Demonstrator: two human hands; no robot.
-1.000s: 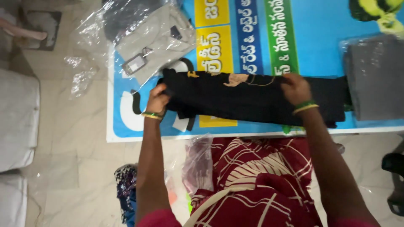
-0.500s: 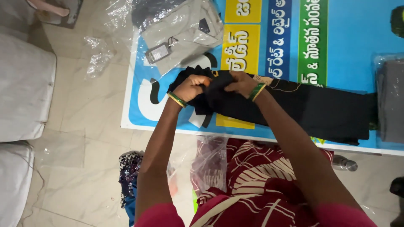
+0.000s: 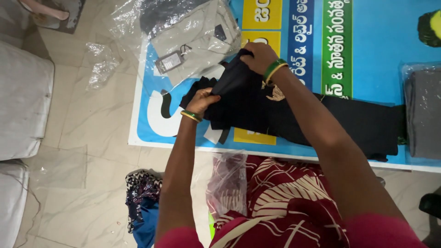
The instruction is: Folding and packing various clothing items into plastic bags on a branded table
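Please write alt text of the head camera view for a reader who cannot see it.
Seen from above, a person's left hand and right hand grip one end of a black garment lying on a blue printed banner on the floor. A beige bagged garment lies beside it.

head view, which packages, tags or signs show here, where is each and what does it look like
Printed banner: flat under the clothes, blue with yellow, white and green panels.
Clear plastic bag: top centre, holding a folded beige garment.
Hang tag: small grey rectangle on that bag's left.
Second clear bag: right edge, grey garment inside.
Empty clear wrapper: on floor, left.
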